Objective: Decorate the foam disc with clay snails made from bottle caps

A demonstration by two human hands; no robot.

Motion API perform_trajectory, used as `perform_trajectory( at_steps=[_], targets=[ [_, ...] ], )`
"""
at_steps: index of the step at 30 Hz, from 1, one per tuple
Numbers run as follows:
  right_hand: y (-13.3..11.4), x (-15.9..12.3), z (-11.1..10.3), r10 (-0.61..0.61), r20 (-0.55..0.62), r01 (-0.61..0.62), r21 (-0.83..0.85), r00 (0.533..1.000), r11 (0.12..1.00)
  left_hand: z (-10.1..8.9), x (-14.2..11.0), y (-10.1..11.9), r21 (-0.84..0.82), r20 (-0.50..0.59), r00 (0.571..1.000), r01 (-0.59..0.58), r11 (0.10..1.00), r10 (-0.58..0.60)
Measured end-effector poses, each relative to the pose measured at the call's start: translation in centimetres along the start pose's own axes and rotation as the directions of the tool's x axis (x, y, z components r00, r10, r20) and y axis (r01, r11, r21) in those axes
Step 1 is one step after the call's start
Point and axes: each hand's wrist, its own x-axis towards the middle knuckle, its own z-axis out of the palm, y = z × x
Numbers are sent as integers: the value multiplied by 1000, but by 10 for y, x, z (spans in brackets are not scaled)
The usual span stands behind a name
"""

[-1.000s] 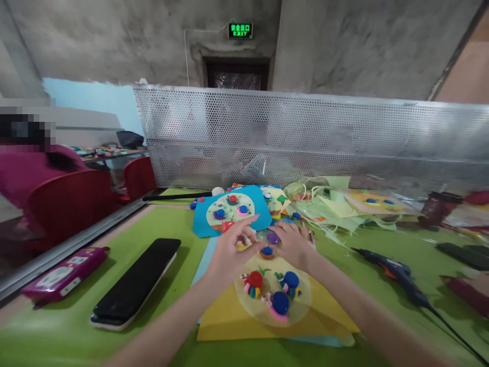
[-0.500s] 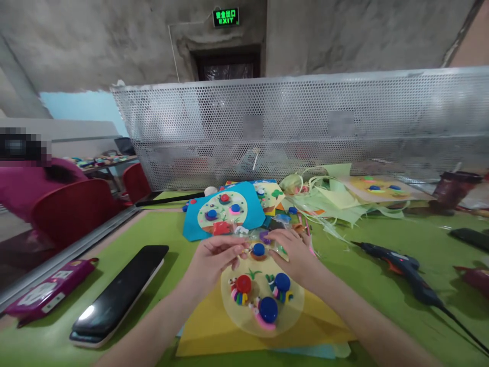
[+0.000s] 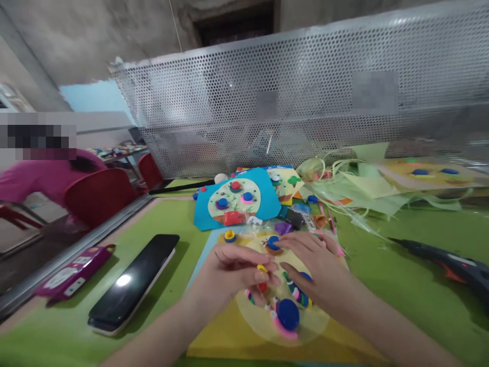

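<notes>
My left hand (image 3: pixel 233 272) is closed, thumb against fingertips, on a small yellow piece (image 3: pixel 262 267). Just below these fingers a bit of a red cap (image 3: pixel 263 286) shows, partly covered. My right hand (image 3: pixel 311 257) hovers palm down, fingers apart and holding nothing, beside a blue cap (image 3: pixel 273 242) with a brown base. Under both hands lies a pale round panel (image 3: pixel 263 326) on yellow card (image 3: pixel 214 339). It carries a large blue cap (image 3: pixel 288 314) with a pink strip and a striped clay figure (image 3: pixel 300 295), which my right hand partly hides.
A blue-and-yellow cap (image 3: pixel 229 236) sits left of the panel. Behind it lies a blue card (image 3: pixel 267 191) with caps. Left are a black phone-like case (image 3: pixel 133 280) and a purple pouch (image 3: pixel 74 272); right, a glue gun (image 3: pixel 443 260). A person in pink (image 3: pixel 49 171) sits far left.
The view has tilted down and shifted, moving the scene rightward. My left hand has come down from the top of the panel to above the red cap, uncovering the blue-and-yellow cap.
</notes>
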Motion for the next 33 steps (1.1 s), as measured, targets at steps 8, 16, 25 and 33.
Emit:
perform_trajectory(
  at_steps=[8,16,25,33],
  targets=[
    [7,-2,9,-34,-24,33,-38,999,999,-1,-6,8,-114,152,988,21,993,-4],
    [9,-3,12,-21,-12,20,-75,1000,997,0,-10,10,-93,109,992,-45,995,55],
    [13,1,14,3,26,-1,-92,1000,996,0,-9,12,11,134,986,-100,995,98],
    [10,4,9,58,71,-54,-56,996,997,-6,-4,7,94,158,961,-245,965,228]
  ],
)
